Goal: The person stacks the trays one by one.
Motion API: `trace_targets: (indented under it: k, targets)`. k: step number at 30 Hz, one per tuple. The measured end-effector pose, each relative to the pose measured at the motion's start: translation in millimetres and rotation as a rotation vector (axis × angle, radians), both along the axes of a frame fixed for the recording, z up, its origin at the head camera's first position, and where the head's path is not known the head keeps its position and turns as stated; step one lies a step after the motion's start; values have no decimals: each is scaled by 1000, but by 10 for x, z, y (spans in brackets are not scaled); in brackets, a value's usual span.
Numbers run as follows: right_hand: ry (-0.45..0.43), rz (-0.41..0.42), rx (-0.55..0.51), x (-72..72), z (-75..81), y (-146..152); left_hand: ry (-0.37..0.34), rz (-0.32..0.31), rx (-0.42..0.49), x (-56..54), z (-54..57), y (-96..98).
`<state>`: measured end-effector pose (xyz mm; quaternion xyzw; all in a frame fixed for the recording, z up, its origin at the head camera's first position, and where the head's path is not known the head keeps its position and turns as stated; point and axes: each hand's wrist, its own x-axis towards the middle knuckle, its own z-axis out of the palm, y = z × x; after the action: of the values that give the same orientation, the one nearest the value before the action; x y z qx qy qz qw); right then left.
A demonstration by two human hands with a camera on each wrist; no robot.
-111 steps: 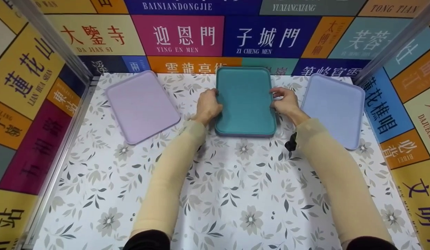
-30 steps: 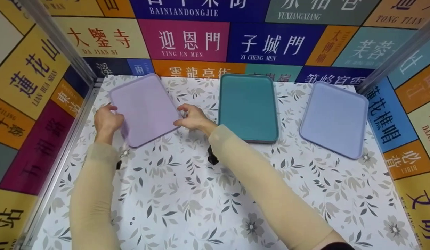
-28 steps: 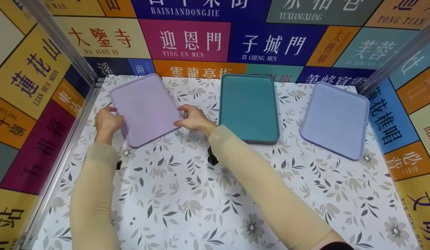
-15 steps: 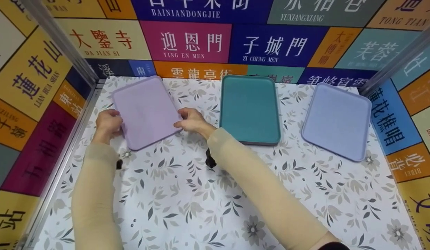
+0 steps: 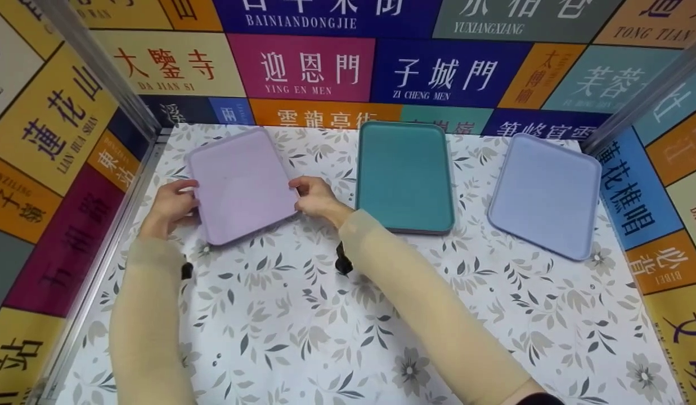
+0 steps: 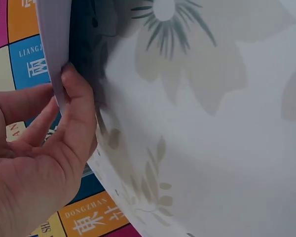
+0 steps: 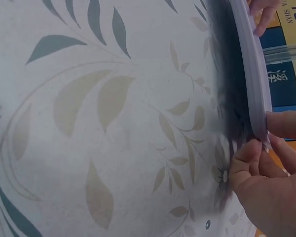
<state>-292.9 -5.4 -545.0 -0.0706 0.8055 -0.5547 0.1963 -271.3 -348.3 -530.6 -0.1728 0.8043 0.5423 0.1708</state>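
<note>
A pinkish-lilac tray [image 5: 241,188] with a low rim is at the left of the table. My left hand [image 5: 172,203] pinches its left edge between thumb and fingers; the left wrist view shows the tray's side [image 6: 54,44] gripped there. At the opposite edge, my right hand [image 5: 319,197] pinches the rim, and in the right wrist view its fingertips curl under the tray's side [image 7: 256,84]. Dark shadow lies beneath the tray in both wrist views, with its rim apart from the table surface. The underside is mostly hidden.
A teal tray [image 5: 404,177] lies near the back middle, with another rim just showing below it. To the right rests a bluish-lavender tray [image 5: 544,197], turned at an angle. Printed panels [image 5: 302,67] wall the back and sides of the flower-patterned table [image 5: 280,337].
Both hands have gone from the teal tray's sides to the lilac tray, taking hold of its edges. In the last half second the lilac tray has shifted slightly right and towards me.
</note>
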Motion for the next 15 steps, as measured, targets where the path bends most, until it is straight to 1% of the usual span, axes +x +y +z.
trace_targets:
  k: [3,5,10,15]
  targets:
    - [-21,-7,-43,16,-4,14,-19,-12,30,21,-15,-6]
    - [-30,-6,-67,24,0,25,-14,-7,42,32,-25,-11]
    - [-60,2,-132,15,52,78,34,42,76,51,-25,-10]
    - [-101,-28,-197,-44,148,145,48,85,143,45,1,9]
